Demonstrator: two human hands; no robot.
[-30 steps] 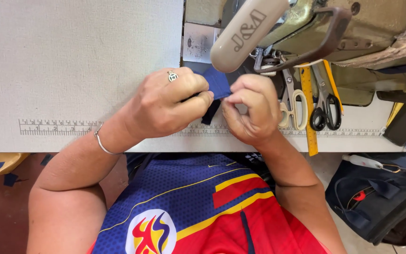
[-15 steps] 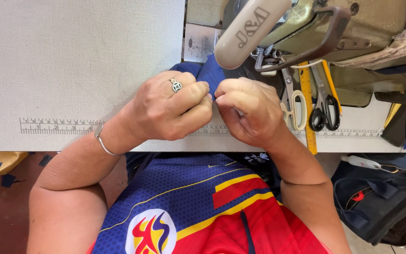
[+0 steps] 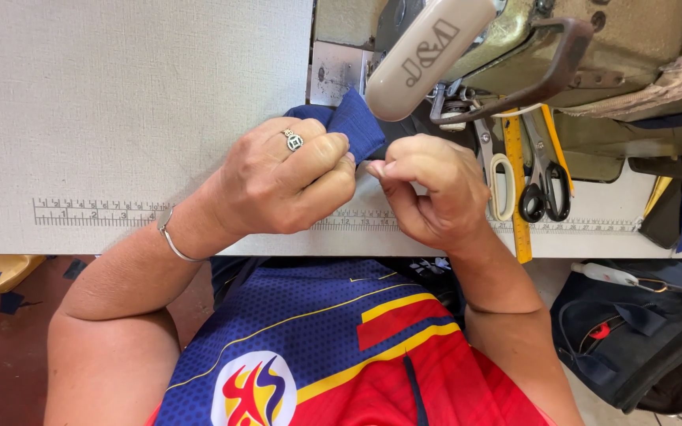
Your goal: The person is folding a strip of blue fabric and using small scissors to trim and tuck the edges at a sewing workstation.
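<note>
Looking down at your own lap and arms, you sit at a pale grey worktop w/ a printed ruler strip along its near edge. A worn industrial sewing machine fills the top right, its beige lamp housing angled over the needle area.

Your two hands meet in the centre, just in front of the machine. Your left hand, w/ a ring and a thin bangle at the wrist, is curled shut, its grip pinching a small piece of dark blue fabric. Your right hand is curled too, thumb and forefinger tips pressed together on the fabric's near edge, touching the left hand's fingertips. The fabric sticks up and away from your knuckles, folded or bunched, lying on the worktop beside the machine's metal plate, not under the needle as far as can be seen.

Progress, as a judgement: you look to be at the prep stage, folding or turning an edge by hand. No stitching visible on the piece; feeding it under the foot appears yet to come.

To the right lie black-handled scissors, a second pale-handled pair and a yellow tape measure. A dark bag sits on the floor at right; blue scraps on the floor at left.
</note>
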